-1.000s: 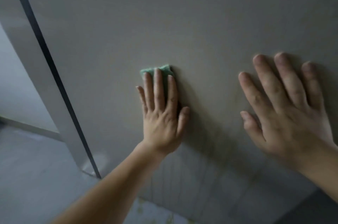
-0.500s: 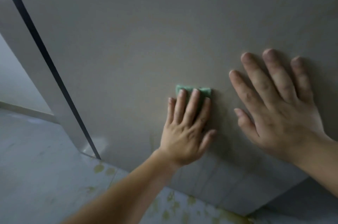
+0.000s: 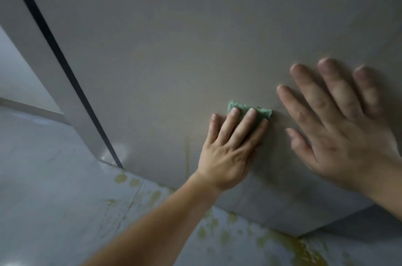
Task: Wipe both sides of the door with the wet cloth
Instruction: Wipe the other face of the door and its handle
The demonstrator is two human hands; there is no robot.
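The door [image 3: 174, 37] fills most of the view, a plain grey-beige panel with a faint yellowish streak running down near its lower part. Along its left side runs a dark strip [image 3: 63, 63], and beyond that a paler frame [image 3: 32, 48] and a slice of wall [image 3: 13, 74] with a skirting board [image 3: 28, 109] at the bottom. The floor [image 3: 54, 200] is pale grey and spotted with yellow-brown stains [image 3: 293, 248], thickest just under the door's bottom edge.

The left hand [image 3: 230, 148] lies flat on the door with its fingers stretched out, pressing the green cloth [image 3: 250, 111] against the panel; it is not clenched, the cloth is simply pinned under the fingers and palm. The cloth sits low on the door, just left of the right hand [image 3: 339, 131], which rests open-palmed on the panel with fingers spread and nothing in it.

Most of the cloth is covered by the left hand, so only its top edge shows. The right forearm is cut off at the picture's edge, and the right hand looks soft and blurred. Whether the cloth is wet I cannot tell
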